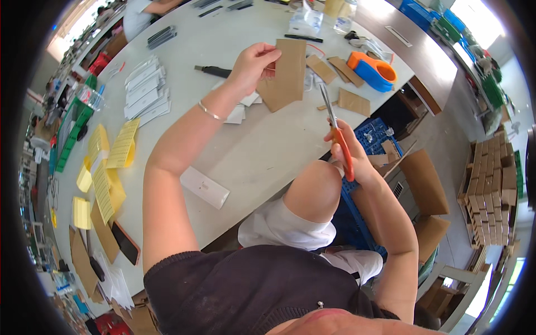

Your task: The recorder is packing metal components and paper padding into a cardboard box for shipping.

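Note:
My left hand (pixel 255 66) is raised over the table, thumb and fingers closed on the left edge of a flat brown cardboard piece (pixel 290 72). In my right hand (pixel 352 148) are orange-handled scissors (pixel 341 146), held at the table's front edge. Their blades point up and away, just right of the cardboard and apart from it; they look nearly closed. Cut cardboard pieces (pixel 354 103) lie to the right of the blades. Beyond them stands an orange and blue tape dispenser (pixel 373 71). A black-handled tool (pixel 215 71) rests behind my left wrist.
White packets (pixel 146 86) lie stacked at left, with yellow label sheets (pixel 103 167) nearer. A white box (pixel 205 187) sits by my left forearm. A phone (pixel 126 243) is at the near left. Below the right table edge are a blue crate (pixel 375 134) and an open carton (pixel 425 184).

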`<state>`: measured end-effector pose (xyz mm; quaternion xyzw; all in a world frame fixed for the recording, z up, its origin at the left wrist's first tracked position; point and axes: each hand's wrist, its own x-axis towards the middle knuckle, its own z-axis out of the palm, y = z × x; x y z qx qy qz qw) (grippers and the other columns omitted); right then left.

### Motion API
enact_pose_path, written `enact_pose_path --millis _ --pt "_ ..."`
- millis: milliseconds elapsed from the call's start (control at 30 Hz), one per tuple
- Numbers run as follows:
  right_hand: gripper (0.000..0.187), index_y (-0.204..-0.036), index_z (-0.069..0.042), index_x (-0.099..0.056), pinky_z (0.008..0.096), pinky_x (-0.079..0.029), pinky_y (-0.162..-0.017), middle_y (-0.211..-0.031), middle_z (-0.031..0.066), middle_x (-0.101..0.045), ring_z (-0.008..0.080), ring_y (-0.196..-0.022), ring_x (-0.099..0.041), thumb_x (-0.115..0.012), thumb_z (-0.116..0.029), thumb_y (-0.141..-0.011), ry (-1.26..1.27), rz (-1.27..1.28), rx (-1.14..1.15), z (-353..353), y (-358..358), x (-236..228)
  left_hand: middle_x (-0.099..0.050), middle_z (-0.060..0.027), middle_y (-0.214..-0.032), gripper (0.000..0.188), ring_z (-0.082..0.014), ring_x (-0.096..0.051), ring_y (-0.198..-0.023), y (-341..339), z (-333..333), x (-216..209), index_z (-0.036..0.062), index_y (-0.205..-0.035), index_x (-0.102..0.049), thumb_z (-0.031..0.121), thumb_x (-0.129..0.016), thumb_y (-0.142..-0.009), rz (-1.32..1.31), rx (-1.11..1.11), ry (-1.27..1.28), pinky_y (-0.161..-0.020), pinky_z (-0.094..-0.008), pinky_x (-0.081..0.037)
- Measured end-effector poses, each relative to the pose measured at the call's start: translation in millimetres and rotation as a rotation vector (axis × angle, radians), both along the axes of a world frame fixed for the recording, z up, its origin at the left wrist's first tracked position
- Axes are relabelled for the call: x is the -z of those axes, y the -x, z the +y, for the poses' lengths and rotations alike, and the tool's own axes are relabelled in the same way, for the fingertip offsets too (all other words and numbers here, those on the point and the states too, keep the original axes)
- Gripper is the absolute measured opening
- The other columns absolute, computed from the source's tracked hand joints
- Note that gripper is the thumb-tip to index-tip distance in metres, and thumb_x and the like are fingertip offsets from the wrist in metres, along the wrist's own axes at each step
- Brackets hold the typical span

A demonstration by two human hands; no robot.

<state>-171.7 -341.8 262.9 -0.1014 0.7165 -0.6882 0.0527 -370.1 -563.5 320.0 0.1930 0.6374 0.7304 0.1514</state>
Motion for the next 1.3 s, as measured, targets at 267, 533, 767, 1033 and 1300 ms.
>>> enact_pose_path --millis 267,533,767,1033,1300 --pt "0.066 -0.129 0.001 -0.032 0.0258 -0.041 -0.078 -0.094 0.0069 -0.051 0.0127 -0.087 -0.049 -0.059 -0.040 -0.085 -0.075 0.048 0.038 7 -11 -4 -0.059 -0.0063 -0.084 0.013 -0.0145 -0.060 -0.074 -33 28 1 0.0010 -0.091 -0.053 0.012 -0.058 -0.086 -0.040 -0.180 -0.328 -0.064 -0.0279 -0.053" --pt "0.065 -0.129 0.000 -0.034 0.0256 -0.043 -0.077 -0.094 0.0076 -0.053 0.0130 -0.084 -0.053 -0.063 -0.034 -0.083 -0.126 0.094 0.052 5 -16 -5 -0.060 -0.0058 -0.084 0.012 -0.0144 -0.060 -0.074 -48 42 5 0.0019 -0.092 -0.052 0.012 -0.058 -0.087 -0.041 -0.160 -0.356 -0.065 -0.0284 -0.051" --pt "0.075 -0.131 0.000 -0.035 0.0204 -0.035 -0.070 -0.089 0.0032 -0.050 0.0071 -0.076 -0.041 -0.060 -0.051 -0.081 -0.117 0.113 0.104 -1 -18 -7 -0.061 -0.0056 -0.085 0.012 -0.0146 -0.061 -0.075 -59 48 7 0.0027 -0.093 -0.053 0.012 -0.057 -0.087 -0.032 -0.150 -0.384 -0.065 -0.0288 -0.050" --pt "0.072 -0.131 0.000 -0.036 0.0199 -0.036 -0.069 -0.089 0.0033 -0.050 0.0071 -0.077 -0.042 -0.059 -0.049 -0.083 -0.093 0.107 0.085 -4 -18 -9 -0.060 -0.0071 -0.084 0.013 -0.0146 -0.061 -0.074 -58 51 10 0.0009 -0.092 -0.051 0.012 -0.057 -0.087 -0.002 -0.148 -0.395 -0.065 -0.0295 -0.052" --pt "0.067 -0.130 0.001 -0.036 0.0216 -0.040 -0.070 -0.089 0.0050 -0.052 0.0090 -0.077 -0.047 -0.059 -0.042 -0.085 -0.098 0.090 0.071 -5 -19 -10 -0.058 -0.0081 -0.083 0.014 -0.0145 -0.060 -0.072 -58 48 12 -0.0004 -0.092 -0.050 0.011 -0.057 -0.087 -0.015 -0.160 -0.382 -0.064 -0.0301 -0.054"
